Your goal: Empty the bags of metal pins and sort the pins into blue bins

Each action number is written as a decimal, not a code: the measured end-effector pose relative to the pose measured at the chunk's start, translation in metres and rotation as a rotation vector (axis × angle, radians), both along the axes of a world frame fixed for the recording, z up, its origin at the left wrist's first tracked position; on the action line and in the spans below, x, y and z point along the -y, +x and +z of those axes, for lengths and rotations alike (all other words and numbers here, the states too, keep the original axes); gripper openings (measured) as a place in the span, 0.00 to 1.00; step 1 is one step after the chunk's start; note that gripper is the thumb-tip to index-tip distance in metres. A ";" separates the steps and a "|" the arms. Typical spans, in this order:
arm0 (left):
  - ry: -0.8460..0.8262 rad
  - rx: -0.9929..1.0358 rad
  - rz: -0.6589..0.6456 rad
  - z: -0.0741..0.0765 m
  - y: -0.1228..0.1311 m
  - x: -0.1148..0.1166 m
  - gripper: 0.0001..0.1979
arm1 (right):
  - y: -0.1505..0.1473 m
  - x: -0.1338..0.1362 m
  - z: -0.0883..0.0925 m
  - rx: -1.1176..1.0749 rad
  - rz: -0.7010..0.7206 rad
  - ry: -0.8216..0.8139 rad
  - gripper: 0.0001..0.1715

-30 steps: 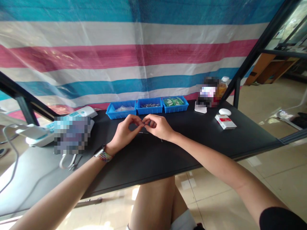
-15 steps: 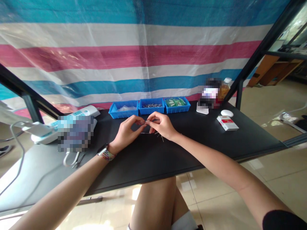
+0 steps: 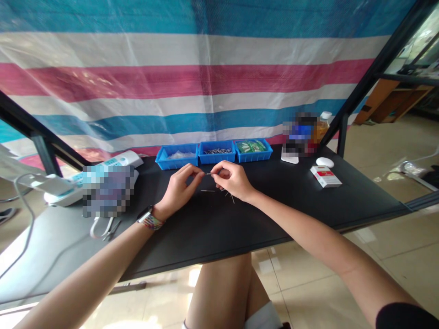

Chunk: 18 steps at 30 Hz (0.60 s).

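In front of the bins, both hands meet over the black table. My left hand (image 3: 181, 185) is closed, thumb and forefinger pinching one end of a thin metal pin (image 3: 207, 173) that looks like a blind rivet. At its other end, my right hand (image 3: 235, 180) pinches it with fingertips. Most of the pin is hidden by the fingers. Another thin pin (image 3: 207, 190) lies on the table between and below the hands. Several more loose pins (image 3: 232, 198) lie under my right hand, partly covered by it.
Along the back stand three blue bins: one with clear plastic bags (image 3: 181, 155), one with metal pins (image 3: 217, 151), one with green-and-white packets (image 3: 252, 146). A power strip (image 3: 128, 160) and cables sit left. A red-and-white box (image 3: 325, 177), a white case (image 3: 324, 162) and a bottle (image 3: 322, 125) stand right.
My hands have drawn slightly apart, so a short length of the pin shows between the fingertips. The pin lying on the table is now more exposed.
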<state>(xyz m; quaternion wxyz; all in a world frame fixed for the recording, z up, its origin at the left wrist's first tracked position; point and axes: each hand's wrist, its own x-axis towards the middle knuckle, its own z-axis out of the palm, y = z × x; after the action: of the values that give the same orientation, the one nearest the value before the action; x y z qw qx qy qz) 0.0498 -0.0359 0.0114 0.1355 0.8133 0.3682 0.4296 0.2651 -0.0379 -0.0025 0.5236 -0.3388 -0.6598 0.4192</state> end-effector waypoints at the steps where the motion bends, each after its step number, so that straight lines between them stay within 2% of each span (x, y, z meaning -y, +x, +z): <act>1: -0.009 0.000 -0.003 0.000 0.000 0.000 0.11 | 0.000 0.000 0.000 0.003 0.005 -0.015 0.08; 4: -0.017 0.026 -0.020 -0.001 -0.001 0.000 0.09 | 0.001 -0.002 -0.001 0.009 0.002 -0.054 0.11; 9: 0.040 0.016 -0.021 0.003 -0.001 0.001 0.07 | 0.002 -0.004 -0.003 -0.006 -0.004 -0.025 0.16; 18: 0.037 -0.005 -0.043 0.000 -0.004 -0.002 0.11 | -0.001 0.002 0.000 -0.089 -0.009 -0.069 0.10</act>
<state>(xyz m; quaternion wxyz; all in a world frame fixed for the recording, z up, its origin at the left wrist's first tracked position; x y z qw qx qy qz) 0.0456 -0.0344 0.0112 0.1289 0.8246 0.3429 0.4311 0.2646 -0.0396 -0.0027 0.5423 -0.3406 -0.6195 0.4541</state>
